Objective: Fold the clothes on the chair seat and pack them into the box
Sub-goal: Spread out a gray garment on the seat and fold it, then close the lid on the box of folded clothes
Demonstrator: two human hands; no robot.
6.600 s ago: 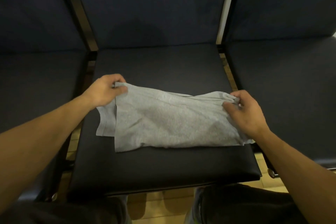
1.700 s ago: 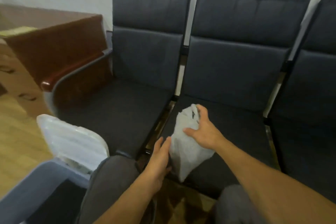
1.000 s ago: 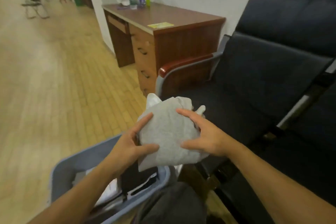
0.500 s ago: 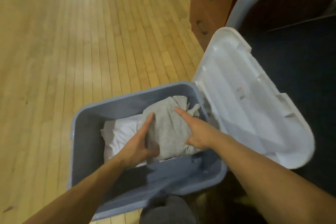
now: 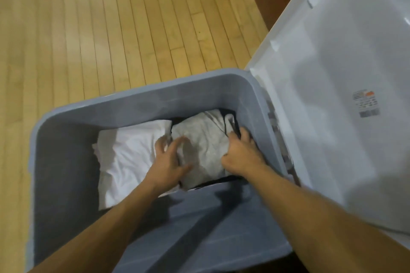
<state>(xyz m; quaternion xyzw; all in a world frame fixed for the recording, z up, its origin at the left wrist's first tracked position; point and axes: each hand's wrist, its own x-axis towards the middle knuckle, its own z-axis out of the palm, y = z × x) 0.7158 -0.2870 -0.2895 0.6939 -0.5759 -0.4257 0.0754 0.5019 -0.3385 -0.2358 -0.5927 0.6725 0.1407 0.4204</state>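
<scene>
The folded grey cotton garment (image 5: 203,148) lies inside the grey-blue plastic storage box (image 5: 142,99), between both hands and on top of something black. The left hand (image 5: 168,162) presses its left edge with spread fingers; the right hand (image 5: 240,153) seems to curl over its right edge, though the blur makes this uncertain. A folded white cloth (image 5: 131,157) sits just left of the left hand. To finish well, press flat, tuck loose corners, then lift both hands straight up.

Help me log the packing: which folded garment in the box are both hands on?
The grey garment on the lid side: left hand and right hand both touch it. The white garment lies beside it, and a black one shows underneath.
</scene>
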